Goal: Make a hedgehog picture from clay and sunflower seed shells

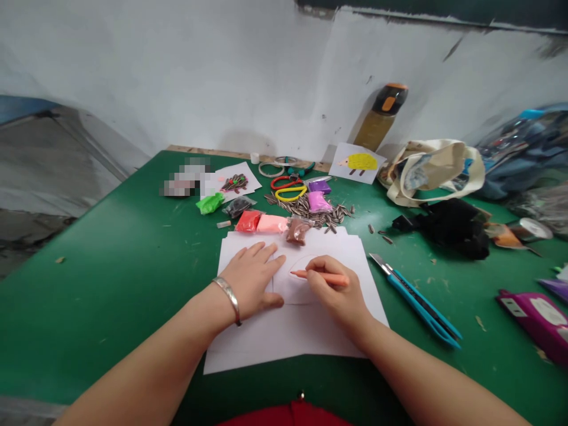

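My right hand (336, 287) grips an orange marker (331, 278), its tip touching a small white sheet (290, 293). A thin curved line shows on that sheet near the tip. Spread flat, my left hand (252, 275) presses on the left side of the small sheet, and its wrist wears a silver bangle (228, 299). Larger white paper (252, 349) lies underneath both hands. Just beyond the paper are packets of brown clay (298, 231), pink clay (272, 224) and red clay (248, 220).
Sunflower seeds (337, 214) are scattered behind the packets, near scissors (288, 192). A blue utility knife (417, 302) lies right of the paper, blade exposed. Farther back stand a hedgehog drawing (358, 163) and a bottle (379, 121). A tote bag (432, 171) and a purple box (535, 319) are right.
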A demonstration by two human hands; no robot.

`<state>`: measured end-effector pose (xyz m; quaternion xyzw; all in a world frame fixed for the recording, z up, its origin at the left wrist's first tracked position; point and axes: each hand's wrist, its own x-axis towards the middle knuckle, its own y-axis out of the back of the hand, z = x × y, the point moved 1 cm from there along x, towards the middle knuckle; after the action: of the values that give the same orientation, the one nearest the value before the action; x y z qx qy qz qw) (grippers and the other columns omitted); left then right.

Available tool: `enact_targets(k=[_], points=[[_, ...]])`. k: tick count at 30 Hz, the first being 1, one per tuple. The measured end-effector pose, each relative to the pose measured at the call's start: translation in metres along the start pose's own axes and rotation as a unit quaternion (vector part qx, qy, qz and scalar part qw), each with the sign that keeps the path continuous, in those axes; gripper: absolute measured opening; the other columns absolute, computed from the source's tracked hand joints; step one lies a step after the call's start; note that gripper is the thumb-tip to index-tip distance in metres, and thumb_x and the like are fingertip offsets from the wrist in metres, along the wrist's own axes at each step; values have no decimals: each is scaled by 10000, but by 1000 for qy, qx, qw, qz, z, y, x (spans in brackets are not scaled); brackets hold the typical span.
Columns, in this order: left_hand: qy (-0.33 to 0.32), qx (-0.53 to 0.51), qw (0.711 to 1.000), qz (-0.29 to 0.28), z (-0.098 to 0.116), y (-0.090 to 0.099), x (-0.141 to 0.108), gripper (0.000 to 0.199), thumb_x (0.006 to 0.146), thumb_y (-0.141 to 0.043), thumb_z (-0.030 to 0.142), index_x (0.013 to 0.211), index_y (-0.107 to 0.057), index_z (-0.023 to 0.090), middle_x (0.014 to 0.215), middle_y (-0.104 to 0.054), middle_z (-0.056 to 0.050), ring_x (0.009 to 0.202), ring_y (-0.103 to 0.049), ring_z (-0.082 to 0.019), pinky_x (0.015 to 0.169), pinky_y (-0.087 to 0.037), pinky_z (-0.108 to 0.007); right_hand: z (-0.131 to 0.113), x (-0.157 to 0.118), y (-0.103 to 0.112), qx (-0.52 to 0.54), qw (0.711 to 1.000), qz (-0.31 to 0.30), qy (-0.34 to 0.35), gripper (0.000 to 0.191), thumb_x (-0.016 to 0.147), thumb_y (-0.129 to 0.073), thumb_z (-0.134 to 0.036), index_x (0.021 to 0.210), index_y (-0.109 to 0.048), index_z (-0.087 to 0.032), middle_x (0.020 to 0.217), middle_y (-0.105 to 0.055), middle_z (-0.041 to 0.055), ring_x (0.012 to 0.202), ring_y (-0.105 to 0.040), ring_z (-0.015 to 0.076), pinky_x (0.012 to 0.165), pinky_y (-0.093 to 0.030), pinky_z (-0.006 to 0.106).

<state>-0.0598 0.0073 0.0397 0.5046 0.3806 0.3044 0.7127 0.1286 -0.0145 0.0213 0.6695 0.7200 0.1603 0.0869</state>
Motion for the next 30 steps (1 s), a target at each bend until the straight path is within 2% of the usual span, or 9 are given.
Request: enact_targets(k=[8, 16, 30], points=[[-1, 2, 1000, 5, -1, -3, 1, 756, 668, -685, 504, 1329, -466, 212, 1433, -396, -127, 1307, -325, -364, 1054, -300, -515, 2, -1, -2, -30, 999, 1, 24, 107, 810, -517, -200, 741, -599, -203, 715, -638, -10, 713, -633, 146, 616, -448, 213], [-1, 6, 1000, 12, -3, -6, 0, 759, 661, -675, 531, 1326, -461, 234, 1437, -393, -111, 1314, -314, -358, 1052, -305, -508, 6, -2, -6, -57, 996, -27, 55, 78, 816, -524, -190, 776, -585, -218, 770, -679, -9, 771, -652, 157, 657, -452, 234], [-2, -8, 1000, 11, -3, -6, 0, 756, 670, -672, 513, 1330, -457, 214, 1439, -386, -124, 1322, -296, -375, 1055, -292, -531, 8, -1, -7, -70, 996, -26, 50, 89, 834, -514, -206, 776, -581, -220, 759, -668, -2, 756, -646, 163, 653, -463, 247]])
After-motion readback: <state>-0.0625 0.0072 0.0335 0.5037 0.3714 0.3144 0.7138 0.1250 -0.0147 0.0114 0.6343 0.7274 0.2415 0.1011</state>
